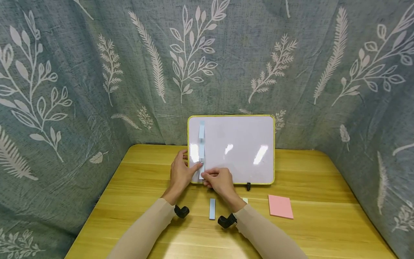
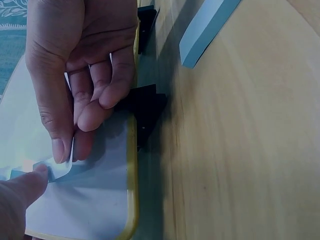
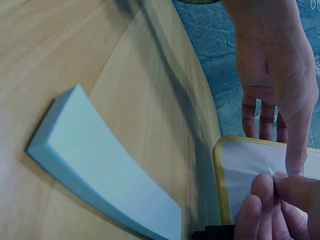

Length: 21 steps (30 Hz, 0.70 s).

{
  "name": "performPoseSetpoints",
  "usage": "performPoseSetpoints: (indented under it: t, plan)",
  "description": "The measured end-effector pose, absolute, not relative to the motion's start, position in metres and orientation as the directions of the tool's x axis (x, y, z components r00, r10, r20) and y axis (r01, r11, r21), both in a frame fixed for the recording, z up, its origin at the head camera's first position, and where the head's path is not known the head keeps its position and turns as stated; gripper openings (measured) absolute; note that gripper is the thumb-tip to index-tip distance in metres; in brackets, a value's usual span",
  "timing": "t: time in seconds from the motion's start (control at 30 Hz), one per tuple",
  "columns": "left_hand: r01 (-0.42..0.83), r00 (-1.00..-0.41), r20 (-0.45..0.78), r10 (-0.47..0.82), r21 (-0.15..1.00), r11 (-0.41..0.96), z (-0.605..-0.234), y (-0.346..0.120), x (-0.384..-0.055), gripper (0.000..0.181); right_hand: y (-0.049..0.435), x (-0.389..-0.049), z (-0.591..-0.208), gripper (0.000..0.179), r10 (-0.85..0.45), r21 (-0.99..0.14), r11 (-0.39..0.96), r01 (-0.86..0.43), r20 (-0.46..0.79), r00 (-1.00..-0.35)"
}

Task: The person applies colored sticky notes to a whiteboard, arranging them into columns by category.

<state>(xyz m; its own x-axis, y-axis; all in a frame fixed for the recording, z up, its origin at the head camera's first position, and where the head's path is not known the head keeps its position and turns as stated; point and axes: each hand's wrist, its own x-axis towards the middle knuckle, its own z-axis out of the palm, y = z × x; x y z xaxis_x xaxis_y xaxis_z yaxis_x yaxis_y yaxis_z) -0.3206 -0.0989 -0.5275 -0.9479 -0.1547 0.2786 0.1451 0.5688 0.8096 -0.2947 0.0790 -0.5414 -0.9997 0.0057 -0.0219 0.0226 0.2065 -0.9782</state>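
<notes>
Far left: beige sleeve [image 1: 145, 228], black wrist mount [image 1: 182, 211] at its cuff. Left hand [image 1: 182, 175] at the board's left edge, fingers nearly straight and reaching behind it, thumb extended on the front, pressing the lowest strip. Whether the fingers bear on the board's back, cannot tell.

Next, a column of three light-blue paper strips on the board: upper strip [image 1: 202, 131], middle strip [image 1: 202, 149], lowest strip [image 1: 202, 169], the last between the two hands. Below, on the yellow wood-grain surface [image 1: 136, 190], a thick light-blue oblong pad [image 1: 212, 209], lying flat.

Right hand [image 1: 221, 181] beside the strips: thumb and forefinger closed in a pinch on the lowest strip, other fingers curled.

Yellow-rimmed whiteboard [image 1: 239, 144] extends right, tilted up on black feet [image 1: 248, 186]. Pale green-yellow piece [image 1: 245, 200] mostly hidden by the right wrist. Farthest right, pink square pad [image 1: 280, 207] flat on the surface.
</notes>
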Motion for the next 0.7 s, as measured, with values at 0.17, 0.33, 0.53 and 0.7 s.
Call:
performPoseSetpoints:
  t: [0.17,0.33,0.53,0.7]
  plan:
    - [0.151,-0.941,0.298,-0.162,0.796,0.586,-0.5279,-0.0976,-0.3204,0.079,0.0780,-0.2946,-0.5418,0.016,0.014,-0.976,0.216,0.020,-0.018,-1.000]
    - [0.152,-0.939,0.301,-0.165,0.795,0.587,-0.5268,-0.0961,-0.3200,0.080,0.0768,-0.2949,-0.5421,0.015,0.024,-0.974,0.224,0.015,-0.009,-1.000]
    - [0.151,-0.938,0.305,-0.168,0.792,0.592,-0.5264,-0.0957,-0.3209,0.081,0.0758,-0.2955,-0.5426,0.015,0.028,-0.975,0.224,0.008,-0.002,-1.000]
    - [0.152,-0.936,0.308,-0.169,0.789,0.595,-0.5260,-0.0958,-0.3204,0.081,0.0752,-0.2953,-0.5420,0.014,0.025,-0.973,0.230,0.005,0.000,-1.000]
